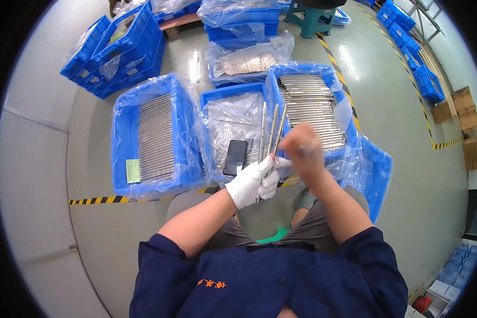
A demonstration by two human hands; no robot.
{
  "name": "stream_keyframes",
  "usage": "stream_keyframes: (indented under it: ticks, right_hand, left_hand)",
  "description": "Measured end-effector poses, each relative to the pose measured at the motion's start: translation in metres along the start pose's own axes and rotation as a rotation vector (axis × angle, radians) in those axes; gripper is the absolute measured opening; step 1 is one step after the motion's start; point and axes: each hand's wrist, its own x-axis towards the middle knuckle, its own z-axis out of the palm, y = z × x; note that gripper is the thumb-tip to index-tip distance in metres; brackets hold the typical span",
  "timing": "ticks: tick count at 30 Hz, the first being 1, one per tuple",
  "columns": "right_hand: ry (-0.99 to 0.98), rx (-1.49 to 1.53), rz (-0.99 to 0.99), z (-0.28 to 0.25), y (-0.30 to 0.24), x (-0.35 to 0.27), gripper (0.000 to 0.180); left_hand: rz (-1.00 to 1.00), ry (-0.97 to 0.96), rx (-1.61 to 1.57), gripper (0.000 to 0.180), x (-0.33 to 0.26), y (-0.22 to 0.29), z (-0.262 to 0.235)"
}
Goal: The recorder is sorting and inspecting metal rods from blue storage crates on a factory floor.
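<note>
My left hand (253, 183), in a white glove, is closed round three slim metal rods (273, 130) that fan out upward and away from me. Just right of the rods is my bare right hand (303, 148), raised and smeared by motion; its fingers look curled, but whether they hold anything cannot be made out. Beneath the rods stands the middle blue crate (209, 96), lined with clear plastic. A black phone (235, 157) lies on that plastic, left of my gloved hand. The right crate (297, 69) holds many similar rods (310, 108) in stacked rows.
At the left, a plastic-lined blue crate (123, 114) contains rows of rods (156, 138) and a pale green slip (133, 170). Another blue crate (379, 175) sits low at the right. More crates (127, 47) are stacked behind, near a green stool (311, 18). Yellow-black tape (100, 200) crosses the floor.
</note>
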Motion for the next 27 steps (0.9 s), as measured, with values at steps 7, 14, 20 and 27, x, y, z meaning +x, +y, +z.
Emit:
stream_keyframes:
  ticks: [7,14,20,27]
  right_hand:
    - [-0.302,-0.161,-0.352,0.025,-0.029,-0.025,0.019]
    - [-0.511,-0.261,-0.043,-0.004,-0.058,-0.07,0.046]
    - [-0.302,0.103,0.688,-0.033,-0.049,-0.073,0.045]
    - [-0.471,1.152,1.046,-0.031,-0.049,-0.051,0.033]
  left_hand:
    - [-0.01,0.019,-0.192,0.029,0.009,-0.004,-0.032]
    - [0.139,0.199,-0.03,0.015,0.0,0.009,0.0]
    - [0.172,0.175,-0.136,0.011,-0.011,-0.006,-0.004]
    - [-0.04,-0.142,0.152,0.023,-0.045,-0.089,0.05]
